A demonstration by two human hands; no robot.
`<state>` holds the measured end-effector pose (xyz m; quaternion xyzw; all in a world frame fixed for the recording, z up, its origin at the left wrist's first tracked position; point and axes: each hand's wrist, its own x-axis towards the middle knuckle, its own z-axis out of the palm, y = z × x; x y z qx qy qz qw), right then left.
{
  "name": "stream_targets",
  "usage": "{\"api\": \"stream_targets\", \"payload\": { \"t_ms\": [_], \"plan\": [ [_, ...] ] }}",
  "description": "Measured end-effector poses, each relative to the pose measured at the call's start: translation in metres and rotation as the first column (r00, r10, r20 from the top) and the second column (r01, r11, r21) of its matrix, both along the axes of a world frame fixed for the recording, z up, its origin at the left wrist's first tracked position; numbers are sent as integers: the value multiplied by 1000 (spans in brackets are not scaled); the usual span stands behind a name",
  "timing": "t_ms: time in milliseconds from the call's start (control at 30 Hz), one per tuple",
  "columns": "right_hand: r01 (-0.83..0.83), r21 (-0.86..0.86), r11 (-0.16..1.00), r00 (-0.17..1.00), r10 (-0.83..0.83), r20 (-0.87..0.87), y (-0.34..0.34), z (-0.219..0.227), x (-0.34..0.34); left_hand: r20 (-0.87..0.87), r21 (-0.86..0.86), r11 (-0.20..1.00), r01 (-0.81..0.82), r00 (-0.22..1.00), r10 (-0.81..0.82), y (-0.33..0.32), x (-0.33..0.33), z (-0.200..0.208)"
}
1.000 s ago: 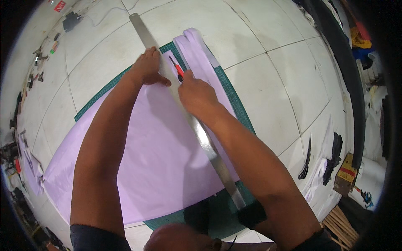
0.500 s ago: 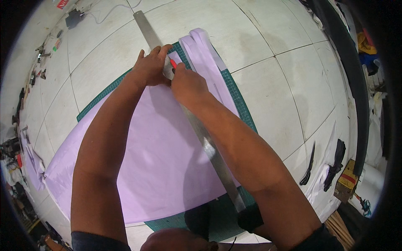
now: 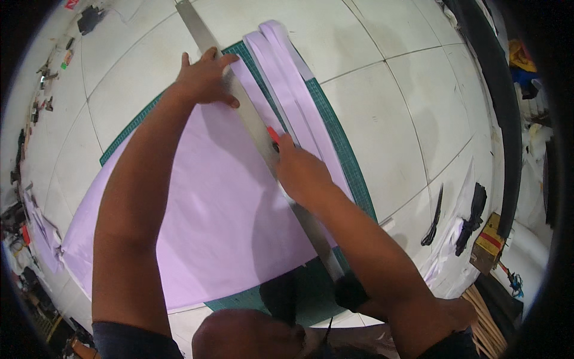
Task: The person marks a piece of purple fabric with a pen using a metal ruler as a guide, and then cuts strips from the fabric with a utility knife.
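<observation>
Lilac fabric (image 3: pixel 221 197) lies flat over a green cutting mat (image 3: pixel 341 137) on the floor. A long metal ruler (image 3: pixel 254 122) runs across the cloth from the far left to the near right. My left hand (image 3: pixel 206 78) presses on the ruler's far part, fingers spread. My right hand (image 3: pixel 302 173) is closed round a red cutter (image 3: pixel 273 135), held against the ruler's right edge about midway along; its blade is hidden. Right of the ruler, cut lilac strips (image 3: pixel 293 90) lie along the mat, with a gap of green beside the nearest one.
White floor tiles (image 3: pixel 365 102) surround the mat. On the right lie black-handled scissors (image 3: pixel 433 218), a black bundle (image 3: pixel 472 218) and a yellow-and-red box (image 3: pixel 490 239). Small tools and a dark adapter (image 3: pixel 91 20) lie on the far left. Wooden sticks (image 3: pixel 487 323) are at the near right.
My right hand has drawn the cutter toward me along the ruler, away from my left hand. The strip right of the ruler now stands apart. My left hand stays on the ruler, fingers more spread.
</observation>
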<state>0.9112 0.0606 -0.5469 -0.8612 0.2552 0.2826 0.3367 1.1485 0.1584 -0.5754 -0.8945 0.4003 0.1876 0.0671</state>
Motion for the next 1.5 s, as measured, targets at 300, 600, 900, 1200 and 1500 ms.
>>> {"api": "stream_targets", "payload": {
  "t_ms": [300, 600, 900, 1200, 1500],
  "plan": [
    [29, -22, 999, 957, -34, -288, 15, 17, -197, 68, 18, 1000, -4, 998, 3, -2, -4, -12],
    [17, -5, 1000, 774, -16, -632, 22, 35, -310, 52, -29, 999, 18, 999, -16, 6, 10, -20],
    [53, 31, 998, 836, -27, -547, 5, 108, -266, -82, -185, 983, -9, 997, -7, 16, 7, -15],
    [47, -27, 999, 982, -41, 186, -12, 5, -24, -148, -162, 979, -122, 984, 98, 12, 9, -8],
    [46, -123, 991, 942, -2, 334, 4, -21, 121, -106, -197, 972, -129, 988, 110, 13, 5, -8]
  ]
}}
